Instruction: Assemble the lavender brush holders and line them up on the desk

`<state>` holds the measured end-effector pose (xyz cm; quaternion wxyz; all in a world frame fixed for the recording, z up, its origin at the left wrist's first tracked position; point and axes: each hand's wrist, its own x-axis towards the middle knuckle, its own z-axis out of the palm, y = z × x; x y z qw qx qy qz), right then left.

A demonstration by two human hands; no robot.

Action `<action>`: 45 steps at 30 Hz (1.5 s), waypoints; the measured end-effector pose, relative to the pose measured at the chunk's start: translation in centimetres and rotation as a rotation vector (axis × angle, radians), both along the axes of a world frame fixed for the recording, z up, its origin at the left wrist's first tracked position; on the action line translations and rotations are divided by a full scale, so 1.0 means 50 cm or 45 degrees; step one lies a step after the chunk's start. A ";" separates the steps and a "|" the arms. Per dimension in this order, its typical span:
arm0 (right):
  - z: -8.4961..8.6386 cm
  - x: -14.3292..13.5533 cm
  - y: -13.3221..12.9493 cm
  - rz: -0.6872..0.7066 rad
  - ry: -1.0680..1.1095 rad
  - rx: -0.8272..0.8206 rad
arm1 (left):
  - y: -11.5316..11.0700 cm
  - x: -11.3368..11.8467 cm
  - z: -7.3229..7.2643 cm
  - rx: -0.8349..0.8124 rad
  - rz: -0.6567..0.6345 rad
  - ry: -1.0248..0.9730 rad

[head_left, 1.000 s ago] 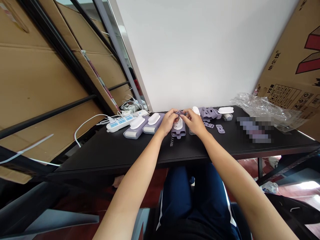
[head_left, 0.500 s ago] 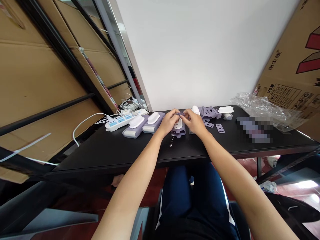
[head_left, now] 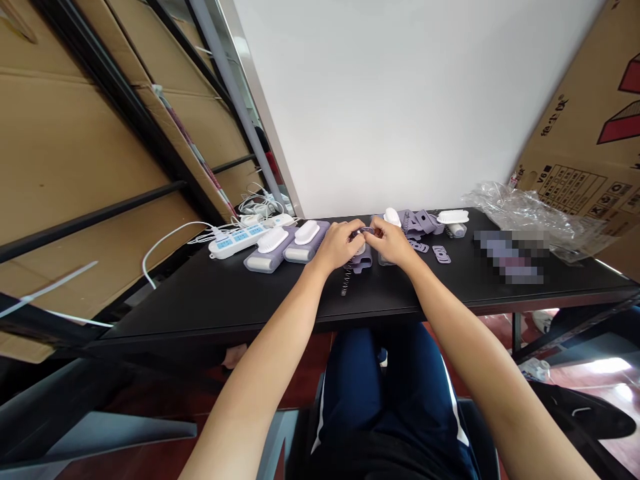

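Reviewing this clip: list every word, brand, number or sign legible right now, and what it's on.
"V6", on the large cardboard box at right, a black square after it.
"®", on the same box, beside large Chinese characters I cannot read with certainty.
Too small to read: the box's printed grid and the symbols near it.
None readable on the power strip, purple cases or held purple piece.

Daylight-bright light washes the pale panel at upper center, while shadow darkens the lower left beneath the tabletop. Glare glints off the floor at lower right, a blocky blur masks a patch at right, and wide-angle distortion stretches the edges.
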<state>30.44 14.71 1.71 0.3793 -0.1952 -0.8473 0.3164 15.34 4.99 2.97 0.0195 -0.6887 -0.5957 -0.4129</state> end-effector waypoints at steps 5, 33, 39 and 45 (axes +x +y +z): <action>0.005 0.004 0.003 0.044 0.038 0.009 | 0.004 -0.006 -0.001 -0.044 -0.118 -0.345; 0.016 0.005 0.014 0.244 0.081 -0.357 | 0.018 0.005 -0.015 0.012 -0.104 -0.638; 0.022 0.007 0.008 0.432 0.134 -0.751 | 0.026 0.000 -0.004 -0.005 -0.168 -0.898; 0.036 0.015 0.001 0.626 0.188 -1.105 | 0.033 -0.005 -0.009 0.060 -0.178 -0.986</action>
